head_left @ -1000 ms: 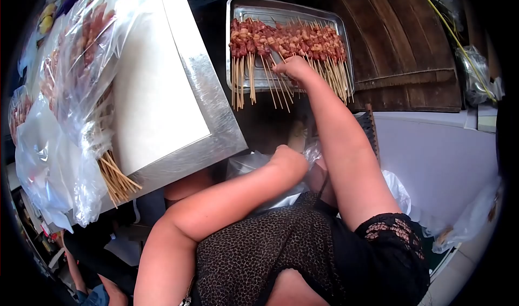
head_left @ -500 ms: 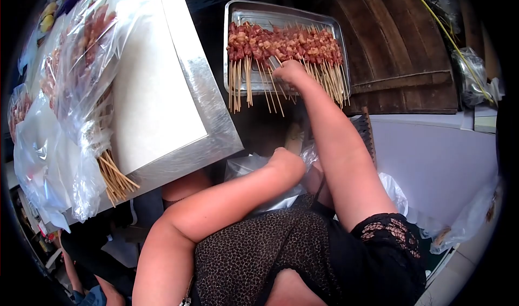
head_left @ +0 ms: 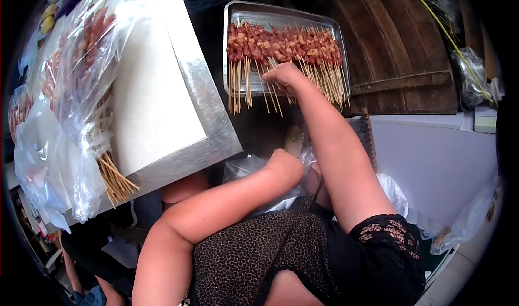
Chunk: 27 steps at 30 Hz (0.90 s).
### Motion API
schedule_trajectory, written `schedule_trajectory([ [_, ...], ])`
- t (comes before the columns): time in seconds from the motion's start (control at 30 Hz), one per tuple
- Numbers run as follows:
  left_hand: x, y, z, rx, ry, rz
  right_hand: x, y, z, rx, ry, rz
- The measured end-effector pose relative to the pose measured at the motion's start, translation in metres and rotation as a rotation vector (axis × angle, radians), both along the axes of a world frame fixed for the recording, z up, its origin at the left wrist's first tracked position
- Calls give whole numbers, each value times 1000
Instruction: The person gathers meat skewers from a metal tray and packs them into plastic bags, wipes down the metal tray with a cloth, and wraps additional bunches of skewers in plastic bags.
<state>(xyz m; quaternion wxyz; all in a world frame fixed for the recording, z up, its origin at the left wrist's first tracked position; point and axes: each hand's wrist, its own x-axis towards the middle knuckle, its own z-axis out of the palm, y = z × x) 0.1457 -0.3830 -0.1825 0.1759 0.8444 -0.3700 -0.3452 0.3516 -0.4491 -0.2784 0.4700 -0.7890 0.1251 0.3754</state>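
Fingers (head_left: 270, 75) of the right hand (head_left: 285, 76): bent at the stick ends of the meat skewers (head_left: 286, 45) in the metal tray (head_left: 253, 16); pinch cannot be confirmed. Left hand (head_left: 289, 162): near plastic bag (head_left: 243, 169); fingers hidden, state not determinable.

Dark red and pinkish meat (head_left: 284, 42), pale tan sticks (head_left: 327, 84), a silvery tray (head_left: 254, 14), brown boards (head_left: 400, 52), 1 yellow cord (head_left: 457, 49), a white sheet (head_left: 154, 79) — and, as I see it from my station, a black-and-tan leopard-print top (head_left: 259, 246), a black lace sleeve (head_left: 386, 233).
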Motion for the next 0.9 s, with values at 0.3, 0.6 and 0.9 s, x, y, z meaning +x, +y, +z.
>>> schedule_trajectory([
  [0.3,0,2,0,35,26,-20,-6,8,0,296,90,-230],
  [0.6,-1,4,-2,31,2,-22,-1,27,-16,370,218,-338],
  [0.9,1,7,-4,34,-20,-7,0,36,-28,333,153,-359],
])
